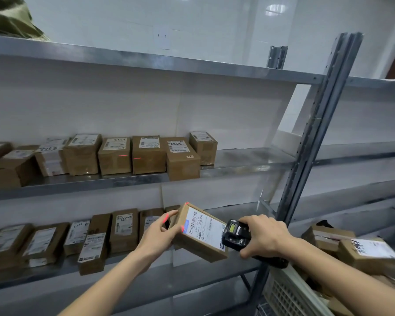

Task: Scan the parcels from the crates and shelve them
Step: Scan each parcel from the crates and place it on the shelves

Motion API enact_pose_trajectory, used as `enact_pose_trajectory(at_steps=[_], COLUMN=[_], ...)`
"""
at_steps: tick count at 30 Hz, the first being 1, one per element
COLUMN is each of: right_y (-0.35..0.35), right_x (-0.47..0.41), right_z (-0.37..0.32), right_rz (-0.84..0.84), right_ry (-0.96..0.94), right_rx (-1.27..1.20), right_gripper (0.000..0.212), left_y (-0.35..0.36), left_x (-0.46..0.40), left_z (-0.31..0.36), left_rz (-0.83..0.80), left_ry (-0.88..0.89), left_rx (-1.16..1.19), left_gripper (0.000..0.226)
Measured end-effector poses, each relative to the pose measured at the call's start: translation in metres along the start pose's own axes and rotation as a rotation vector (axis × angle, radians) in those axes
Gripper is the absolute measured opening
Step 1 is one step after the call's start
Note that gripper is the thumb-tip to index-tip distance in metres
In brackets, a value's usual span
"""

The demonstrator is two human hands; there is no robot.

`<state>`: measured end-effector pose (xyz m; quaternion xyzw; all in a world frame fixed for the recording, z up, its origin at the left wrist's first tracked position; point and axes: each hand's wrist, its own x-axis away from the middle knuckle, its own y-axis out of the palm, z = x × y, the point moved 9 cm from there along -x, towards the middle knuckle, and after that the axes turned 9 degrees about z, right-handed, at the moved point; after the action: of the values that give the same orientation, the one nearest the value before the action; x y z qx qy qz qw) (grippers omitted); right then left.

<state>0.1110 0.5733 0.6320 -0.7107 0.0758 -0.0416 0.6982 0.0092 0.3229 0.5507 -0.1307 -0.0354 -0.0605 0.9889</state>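
Head view: left hand (157, 236) grips a labelled cardboard parcel (197, 232) by its left end, tilted before the lower shelf (146, 265); right hand (263, 234) is closed around a black handheld scanner (237, 234) touching the parcel's right edge.

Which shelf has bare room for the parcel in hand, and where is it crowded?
The middle shelf is bare from its rightmost box to the upright post. The lower shelf also shows bare metal behind the held parcel, toward the post. Left of these patches, boxes pack both shelves.
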Motion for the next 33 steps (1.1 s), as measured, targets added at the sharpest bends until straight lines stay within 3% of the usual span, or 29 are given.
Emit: enact_pose_trajectory(at_steps=[4,7,10,13,20,25,28,30,33], right_y=[0.022,0.043,0.054,0.058,0.08,0.097,0.104,0.114,0.149], right_x=[0.001,0.005,0.003,-0.007,-0.059,-0.112,-0.137,-0.152,-0.171], right_z=[0.013,0.022,0.038,0.063,0.135,0.164,0.166,0.162,0.142], right_rz=[-0.081,-0.122,-0.084,-0.071,-0.1,-0.095,-0.032,0.003,-0.07], right_ry=[0.079,0.135,0.156,0.159,0.171,0.131,0.125,0.123,0.082], right_rx=[-0.277,-0.536,-0.639,-0.646,-0.609,-0.535,-0.526,-0.539,-0.655], right_gripper=[0.064,0.056,0.053,0.053,0.054,0.077,0.074,0.07,0.07], left_y=[0.014,0.036,0.057,0.081,0.145,0.178,0.187,0.187,0.189], left_x=[0.005,0.007,0.003,0.0,-0.044,-0.074,-0.088,-0.1,-0.117], left_z=[0.005,0.001,-0.006,-0.011,-0.016,-0.026,-0.035,-0.048,-0.076], left_rz=[-0.02,-0.086,-0.143,-0.214,-0.171,-0.127,-0.032,0.064,0.15], left_ry=[-0.016,-0.056,-0.072,-0.093,-0.163,-0.16,-0.176,-0.187,-0.242], left_rx=[0.091,0.163,0.129,0.084,0.173,0.199,0.22,0.231,0.294], left_gripper=[0.048,0.053,0.063,0.068,0.057,0.056,0.051,0.062,0.065])
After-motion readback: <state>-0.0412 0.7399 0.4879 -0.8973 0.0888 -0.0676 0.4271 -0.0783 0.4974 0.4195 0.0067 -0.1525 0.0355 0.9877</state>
